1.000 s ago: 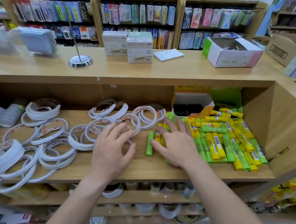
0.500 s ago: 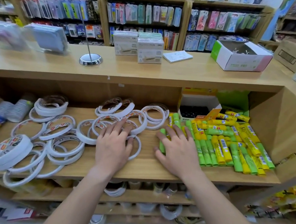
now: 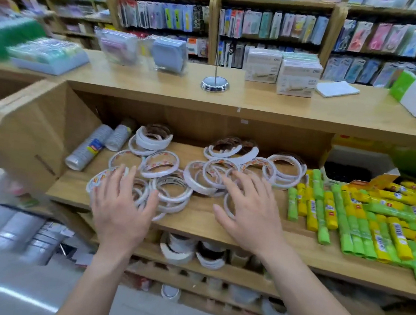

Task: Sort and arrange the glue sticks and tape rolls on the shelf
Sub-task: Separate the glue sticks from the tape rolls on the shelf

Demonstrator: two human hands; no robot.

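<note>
Tape rolls (image 3: 160, 164) everywhere on this wooden shelf (image 3: 195, 220) lol. Starting at the left edge, two shrink-wrapped sleeves (image 3: 88, 146) lie on their sides in the back left corner, next to the side wall. Just right of them is the loose pile of thin white tape rolls. Most lie flat, some overlap or stack, and they run from the back of the shelf to its front edge across the left and middle.

Left hand (image 3: 121, 210) is over the front left bit of that pile, palm down, fingers straight and fanned out above a couple of rolls by the front edge. It's not gripping anything. Can't tell if it's pressing on them or just above.

Right hand (image 3: 252, 213) is the same deal over the middle of the shelf: palm down, fingers spread wide over the right part of the pile, thumb out over bare wood, nothing held.

Next comes a strip of bare wood, then the glue sticks (image 3: 365, 217), green and yellow, filling the right end of the shelf. Most lie side by side pointing front to back, with a few crosswise on top toward the back. An open white carton (image 3: 355, 157) with something dark inside sits behind them at the back.

Counter top (image 3: 259, 100) above has a chrome stand base (image 3: 214, 84) and some small boxes (image 3: 296, 76). Lower rolls (image 3: 182, 249) sit on the board underneath.
</note>
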